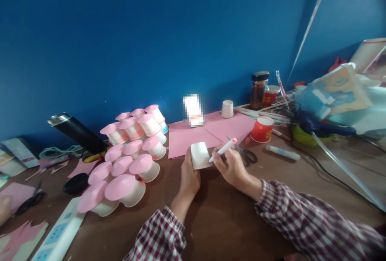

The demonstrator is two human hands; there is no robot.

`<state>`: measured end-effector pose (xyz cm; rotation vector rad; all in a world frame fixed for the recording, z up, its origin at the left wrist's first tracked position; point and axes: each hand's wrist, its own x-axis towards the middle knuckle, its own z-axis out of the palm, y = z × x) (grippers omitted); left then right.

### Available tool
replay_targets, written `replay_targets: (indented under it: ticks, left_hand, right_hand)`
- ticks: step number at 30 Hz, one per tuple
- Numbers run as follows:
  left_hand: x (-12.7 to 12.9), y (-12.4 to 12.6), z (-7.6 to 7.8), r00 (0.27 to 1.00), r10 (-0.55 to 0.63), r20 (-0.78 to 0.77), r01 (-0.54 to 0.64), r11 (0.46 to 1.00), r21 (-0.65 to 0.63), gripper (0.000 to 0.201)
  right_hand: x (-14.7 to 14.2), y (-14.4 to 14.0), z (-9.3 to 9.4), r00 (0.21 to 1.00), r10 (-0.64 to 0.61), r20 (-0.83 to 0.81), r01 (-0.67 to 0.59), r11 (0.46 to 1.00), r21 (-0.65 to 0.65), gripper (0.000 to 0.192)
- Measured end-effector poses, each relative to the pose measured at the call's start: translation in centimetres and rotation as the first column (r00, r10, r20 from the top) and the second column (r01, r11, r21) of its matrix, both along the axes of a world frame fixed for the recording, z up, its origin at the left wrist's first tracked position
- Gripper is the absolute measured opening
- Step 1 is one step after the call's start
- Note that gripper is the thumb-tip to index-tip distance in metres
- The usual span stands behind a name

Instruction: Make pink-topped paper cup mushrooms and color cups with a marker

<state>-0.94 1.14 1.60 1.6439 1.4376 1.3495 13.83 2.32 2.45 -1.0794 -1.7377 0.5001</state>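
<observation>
My left hand (189,176) is closed around a white paper cup (199,154), held bottom up above the brown table. A white marker (224,147) with a reddish end is gripped in my right hand (235,168), its tip at the cup's right side near the rim. Pink paper sheets (187,138) lie just beyond my hands. Behind my right hand rests a pair of dark scissors (249,155), partly hidden. Another white paper cup (227,109) stands upside down at the back of the sheets.
Several white cups with pink cone tops (123,187) stand at the left. A power strip (58,231), a black flask (78,132) and another person's hand (4,208) are further left. On the right are a red cup (262,129), a marker (282,153) and a glue gun (322,124).
</observation>
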Motion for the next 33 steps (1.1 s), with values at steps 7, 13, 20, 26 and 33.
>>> replay_targets:
  ticks: [7, 13, 20, 26, 33]
  left_hand:
    - [-0.12, 0.09, -0.33, 1.0, 0.002, -0.017, -0.002, 1.0, 0.005, 0.039]
    - [-0.34, 0.28, -0.61, 0.999, 0.049, -0.018, -0.049, 0.999, 0.008, 0.042]
    - [-0.34, 0.35, -0.75, 0.998, 0.055, 0.026, -0.055, 0.998, -0.015, 0.043]
    - [-0.19, 0.29, -0.69, 0.997, 0.055, 0.051, -0.054, 0.998, -0.024, 0.043]
    - [-0.14, 0.15, -0.45, 0.998, 0.026, 0.053, -0.024, 0.999, -0.032, 0.04]
  right_hand:
    - [0.06, -0.06, 0.2, 1.0, 0.005, -0.018, -0.005, 1.0, 0.011, 0.015]
    - [-0.03, -0.04, 0.17, 0.999, 0.035, 0.017, -0.035, 0.999, -0.016, 0.014]
    - [-0.07, -0.09, 0.29, 1.0, 0.005, 0.0, -0.005, 1.0, -0.006, 0.013]
    - [-0.07, 0.0, 0.2, 1.0, -0.021, -0.014, 0.021, 1.0, -0.008, 0.014]
    - [0.0, 0.09, 0.12, 0.998, -0.061, -0.03, 0.062, 0.998, 0.022, 0.013]
